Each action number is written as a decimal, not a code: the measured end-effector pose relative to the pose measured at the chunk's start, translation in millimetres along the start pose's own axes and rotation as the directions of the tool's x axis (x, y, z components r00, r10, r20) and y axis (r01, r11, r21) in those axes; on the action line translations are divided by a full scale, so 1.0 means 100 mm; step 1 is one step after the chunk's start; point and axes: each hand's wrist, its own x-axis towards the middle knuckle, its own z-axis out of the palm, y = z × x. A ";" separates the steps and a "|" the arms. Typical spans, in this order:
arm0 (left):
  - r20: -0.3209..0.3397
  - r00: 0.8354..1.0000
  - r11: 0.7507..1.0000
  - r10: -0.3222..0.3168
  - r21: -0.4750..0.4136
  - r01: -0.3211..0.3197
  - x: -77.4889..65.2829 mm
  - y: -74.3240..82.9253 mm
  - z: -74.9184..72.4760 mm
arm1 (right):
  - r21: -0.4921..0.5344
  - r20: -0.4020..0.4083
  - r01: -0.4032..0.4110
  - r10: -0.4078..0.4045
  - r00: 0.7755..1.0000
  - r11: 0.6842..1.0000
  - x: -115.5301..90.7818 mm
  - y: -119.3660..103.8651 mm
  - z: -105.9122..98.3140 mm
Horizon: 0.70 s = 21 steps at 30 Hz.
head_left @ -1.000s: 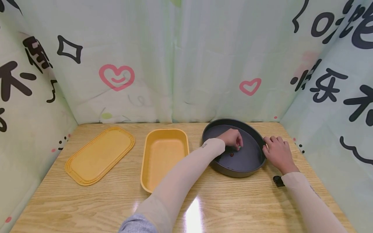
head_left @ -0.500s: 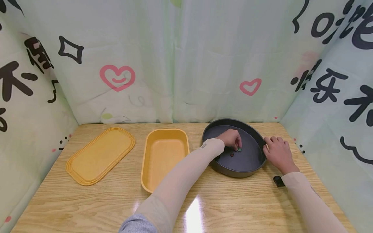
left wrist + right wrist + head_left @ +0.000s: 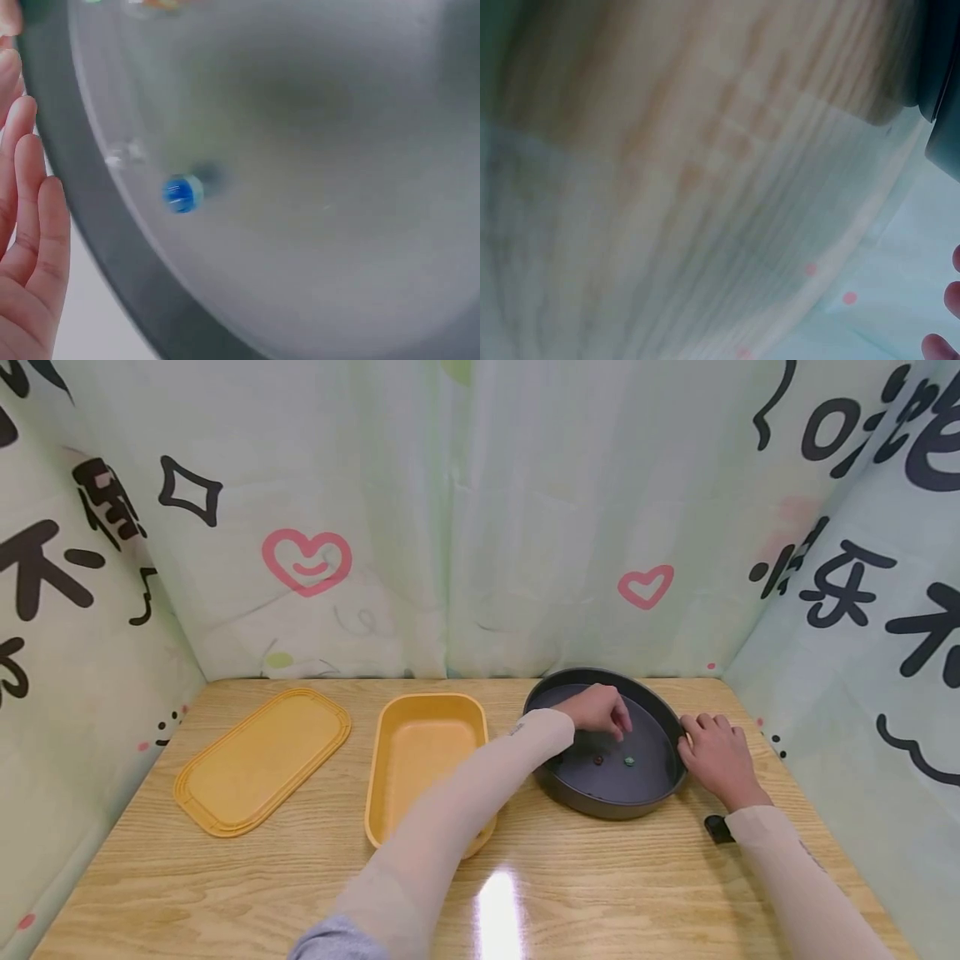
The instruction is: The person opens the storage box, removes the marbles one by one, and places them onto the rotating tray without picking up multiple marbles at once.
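A dark round pan (image 3: 652, 760) stands at the back right of the table. Over its inside hovers my left hand (image 3: 600, 708), fingers loosely bent downward and holding nothing. On the pan's floor lie a small green marble-like piece (image 3: 629, 762) and a dark red one (image 3: 597, 760), both nearer to me than the fingers. The left wrist view shows a glossy blue marble (image 3: 181, 194) and a clear one (image 3: 124, 154) inside the pan wall. My right hand (image 3: 718, 757) rests at the pan's right rim, fingers extended; its fingertips (image 3: 952, 298) show at the edge of the right wrist view.
A yellow rectangular tray (image 3: 393, 768) stands left of the pan, partly covered by my left sleeve. Further left lies a flat yellow lid (image 3: 262, 760). A small black object (image 3: 717, 829) shows by the right wrist. Printed curtains (image 3: 487, 510) enclose the wooden table (image 3: 225, 893).
My left hand has let go of the green piece and risen slightly. The piece has moved right and toward me on the pan floor. My right hand has stayed at the rim.
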 end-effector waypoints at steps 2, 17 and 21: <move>0.006 1.000 1.000 0.023 -0.013 -0.023 -0.05 0.05 -0.06 | -0.001 -0.002 -0.004 0.004 1.000 1.000 -0.01 0.00 0.00; 0.033 0.990 0.983 0.139 -0.122 -0.134 -0.57 0.31 -0.40 | 0.003 0.037 -0.018 0.018 0.999 1.000 -0.01 -0.03 -0.02; 0.033 0.983 0.974 0.182 -0.142 -0.175 -0.80 0.36 -0.49 | 0.007 0.024 -0.015 0.015 1.000 1.000 0.00 -0.02 -0.02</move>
